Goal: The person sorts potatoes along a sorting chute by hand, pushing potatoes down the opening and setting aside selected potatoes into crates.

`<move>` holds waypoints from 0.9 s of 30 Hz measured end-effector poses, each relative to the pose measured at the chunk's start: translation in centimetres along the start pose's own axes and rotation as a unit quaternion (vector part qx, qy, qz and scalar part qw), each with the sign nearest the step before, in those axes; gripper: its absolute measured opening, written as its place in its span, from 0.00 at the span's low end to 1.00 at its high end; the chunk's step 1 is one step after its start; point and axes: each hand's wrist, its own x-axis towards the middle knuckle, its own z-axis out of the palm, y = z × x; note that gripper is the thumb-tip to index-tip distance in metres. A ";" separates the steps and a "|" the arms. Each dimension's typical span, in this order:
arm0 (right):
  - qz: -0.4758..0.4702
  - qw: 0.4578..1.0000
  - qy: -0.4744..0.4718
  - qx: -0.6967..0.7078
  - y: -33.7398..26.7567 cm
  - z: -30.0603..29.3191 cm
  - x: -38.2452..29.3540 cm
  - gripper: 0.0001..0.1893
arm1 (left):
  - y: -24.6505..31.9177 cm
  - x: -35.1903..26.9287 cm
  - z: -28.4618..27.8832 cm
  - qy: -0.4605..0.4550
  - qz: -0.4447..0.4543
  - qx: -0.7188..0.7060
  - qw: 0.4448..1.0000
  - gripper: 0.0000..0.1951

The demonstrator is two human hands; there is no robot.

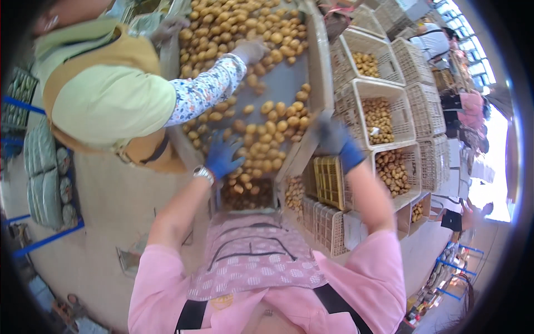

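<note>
Many potatoes [263, 142] lie on a sorting table with raised edges [321, 62]. My left hand [223, 154], in a blue glove, rests at the near left of the potatoes with its fingers apart. My right hand [336, 135], in a dark and blue glove, is blurred by motion beyond the table's right edge, near the plastic crates; whether it holds anything cannot be told. At the table's near end, some potatoes lie at the opening above a container [248, 198] that holds more of them.
A co-worker [112, 100] leans in from the left, a gloved hand [252, 50] among the potatoes. White plastic crates [386, 112] with potatoes line the right side. A yellow crate [329, 181] stands below my right hand. Farther right are other people.
</note>
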 end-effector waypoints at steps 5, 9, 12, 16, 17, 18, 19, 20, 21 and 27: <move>-0.171 0.967 0.110 0.151 -15.9 -3.1 10.2 0.18 | -0.6 0.4 1.3 -0.195 0.125 -0.087 0.969 0.25; -0.178 0.867 0.163 -0.435 -4.4 5.4 11.5 0.24 | -1.0 -0.2 2.9 -0.156 0.304 -0.081 0.936 0.21; -0.117 0.662 0.086 -0.735 2.8 17.0 5.1 0.41 | -0.1 0.3 -0.8 0.099 0.038 -0.025 0.994 0.17; -0.167 0.672 -0.029 -0.721 12.6 21.8 -3.2 0.43 | 0.7 -0.1 -1.1 0.066 -0.145 0.048 0.986 0.16; -0.168 0.685 -0.077 -0.705 13.0 23.2 -6.2 0.42 | 1.2 -0.7 -1.4 0.067 -0.161 0.048 0.984 0.16; -0.168 0.674 -0.132 -0.707 12.9 23.6 -8.9 0.39 | 1.6 -1.1 -2.1 -0.037 -0.115 0.007 0.993 0.17; -0.166 0.663 -0.185 -0.706 12.3 24.2 -10.4 0.36 | 1.9 -1.9 -2.7 -0.141 -0.067 -0.035 0.987 0.18; -0.169 0.660 -0.195 -0.706 10.5 25.5 -10.5 0.36 | 2.2 -2.6 -3.0 -0.140 -0.077 -0.037 0.986 0.18; 0.028 0.689 -0.246 -0.681 8.2 26.9 -10.1 0.32 | 2.4 -3.3 -3.1 -0.276 -0.042 -0.089 0.956 0.18; -0.335 0.717 -0.010 -0.611 7.3 28.9 -2.8 0.19 | 1.1 -17.4 -5.7 0.107 -0.027 -0.330 0.937 0.16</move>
